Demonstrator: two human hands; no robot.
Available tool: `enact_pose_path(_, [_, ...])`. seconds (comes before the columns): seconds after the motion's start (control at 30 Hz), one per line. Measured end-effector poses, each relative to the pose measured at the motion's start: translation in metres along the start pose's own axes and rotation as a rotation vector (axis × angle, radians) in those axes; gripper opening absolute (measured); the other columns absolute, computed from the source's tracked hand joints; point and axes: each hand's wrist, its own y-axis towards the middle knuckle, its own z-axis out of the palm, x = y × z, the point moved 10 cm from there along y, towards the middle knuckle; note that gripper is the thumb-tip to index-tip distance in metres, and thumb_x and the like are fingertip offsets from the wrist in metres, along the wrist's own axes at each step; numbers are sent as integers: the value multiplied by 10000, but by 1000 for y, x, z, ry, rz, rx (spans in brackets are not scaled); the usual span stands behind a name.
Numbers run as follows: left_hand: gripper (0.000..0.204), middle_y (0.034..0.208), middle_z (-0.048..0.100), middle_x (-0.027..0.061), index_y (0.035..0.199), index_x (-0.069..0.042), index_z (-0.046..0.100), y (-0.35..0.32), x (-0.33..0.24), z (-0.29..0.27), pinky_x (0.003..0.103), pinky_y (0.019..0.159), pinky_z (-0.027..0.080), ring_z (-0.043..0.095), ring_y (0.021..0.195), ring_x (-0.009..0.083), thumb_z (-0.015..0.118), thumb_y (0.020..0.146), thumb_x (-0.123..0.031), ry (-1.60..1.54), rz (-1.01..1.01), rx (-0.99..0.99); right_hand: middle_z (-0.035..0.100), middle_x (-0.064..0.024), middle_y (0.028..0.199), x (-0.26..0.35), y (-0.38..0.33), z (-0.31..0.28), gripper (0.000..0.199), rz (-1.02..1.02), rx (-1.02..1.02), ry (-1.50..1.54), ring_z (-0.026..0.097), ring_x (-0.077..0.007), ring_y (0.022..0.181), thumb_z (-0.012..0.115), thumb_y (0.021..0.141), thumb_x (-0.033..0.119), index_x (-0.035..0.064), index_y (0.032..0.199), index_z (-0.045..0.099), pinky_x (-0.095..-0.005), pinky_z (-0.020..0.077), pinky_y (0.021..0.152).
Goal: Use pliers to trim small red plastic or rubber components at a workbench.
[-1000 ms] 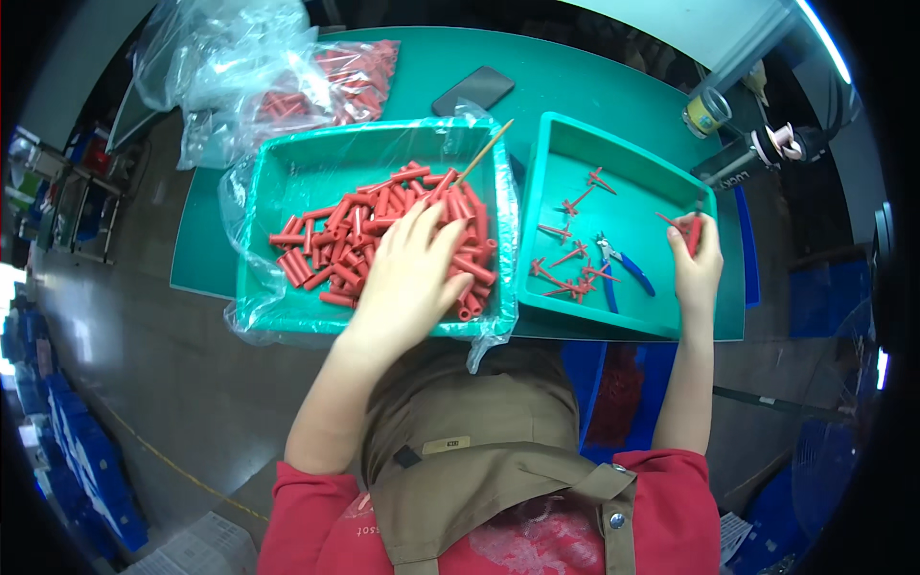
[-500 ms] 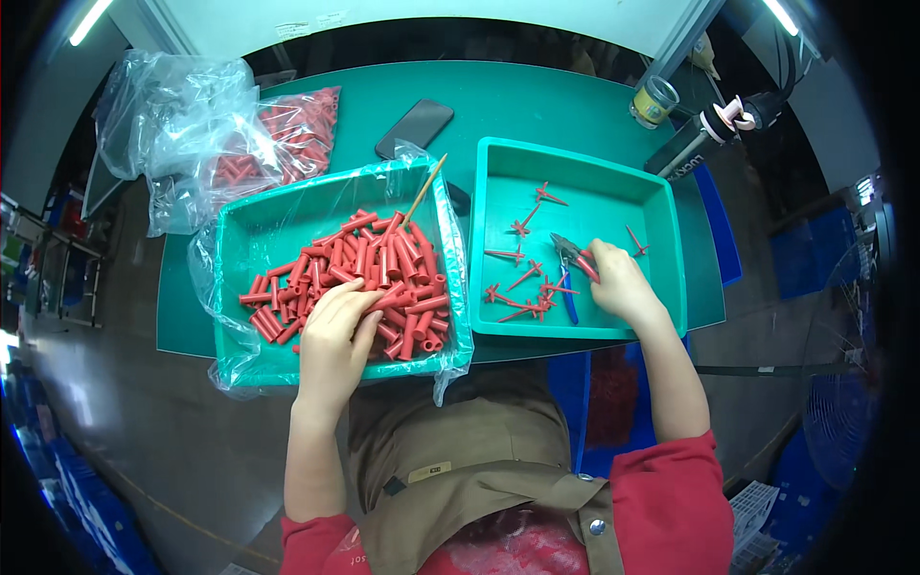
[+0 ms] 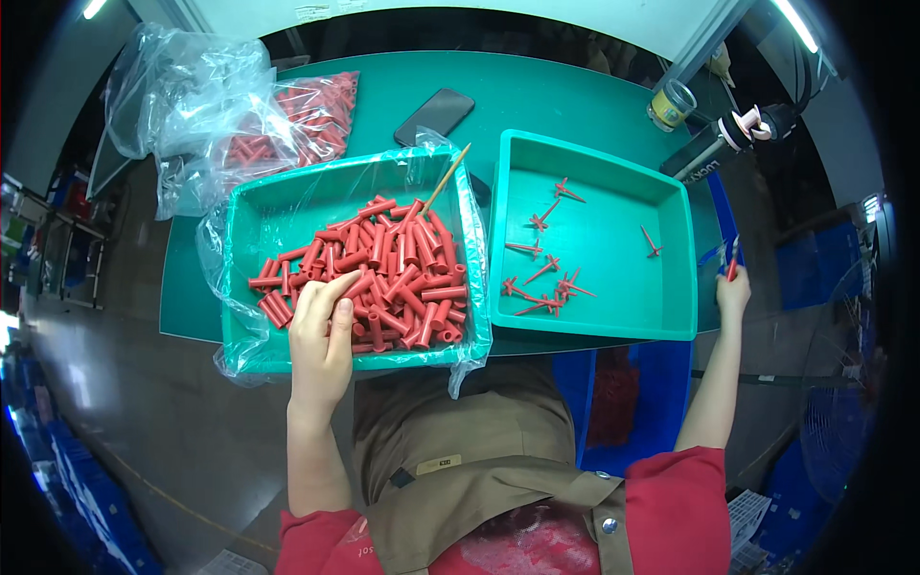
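Nearest the person, the left hand (image 3: 321, 335) lies over the front edge of the left tray (image 3: 251, 216), a teal bin lined with clear plastic. Its grip is together: the fingertips pinch down on a red tube (image 3: 356, 284) at the near side of the heap. The tubes (image 3: 398, 273) fill the middle and right of that tray, piled loosely in all directions, and the bare liner shows at the tray's left and back.

The right hand (image 3: 733, 292) is out past the right edge of the right tray (image 3: 676, 331), raised off the surface (image 3: 565, 96). Its grip is clamped on a small red piece (image 3: 733, 268) and on something blue beside it that is too small to make out.

The right tray, also teal, stands just beside the left one. It holds a scatter of thin red pins (image 3: 546, 292), most near its left front, a few toward the back, and one alone at the right.

A wooden stick (image 3: 447, 178) leans on the back right corner of the left tray. Behind it a dark phone (image 3: 433, 116) lies flat on the green surface. At the far left sit clear bags (image 3: 206, 105), one holding more red tubes. At the far right stand a small jar (image 3: 673, 103) and a dark bottle (image 3: 714, 149).
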Motion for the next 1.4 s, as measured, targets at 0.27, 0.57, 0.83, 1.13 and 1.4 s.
enact_pose_path(0.27, [232,976,679,69,1129,21,616,-18,8,7,205,707,512,675,852,101,669,904,40,-372,-204,31,653,-218,1132,45,-18,34,565,-103,46,76,619,-358,1104,770,789,291,-1,1246,611,-422,472,969])
enact_pose_path(0.57, [344,1017,677,120,1066,9,543,-26,-38,31,280,826,569,699,916,160,756,807,84,-509,-101,113,656,-75,964,197,-95,-108,185,-226,52,1149,603,-117,843,574,959,65,-24,1098,657,-238,484,757])
enact_pose_path(0.83, [313,997,694,140,1003,26,578,-36,-71,37,316,871,575,701,966,195,780,777,103,-511,74,222,644,-39,664,429,-318,-79,313,-602,1096,1073,542,-61,528,520,1031,200,3,809,622,-224,412,482])
enact_pose_path(1.13, [304,978,702,148,989,17,583,-40,-53,24,313,847,576,705,937,193,786,777,95,-548,32,143,645,-21,666,432,-342,-52,307,-336,1298,1226,544,-44,547,577,1016,207,17,781,633,-203,404,498])
enact_pose_path(1.4, [279,880,577,73,933,14,535,-51,-35,30,266,680,585,669,761,159,731,777,139,-596,-179,88,631,-75,770,432,-334,-83,166,-656,1079,1272,599,-121,694,669,938,157,0,896,636,-296,468,619])
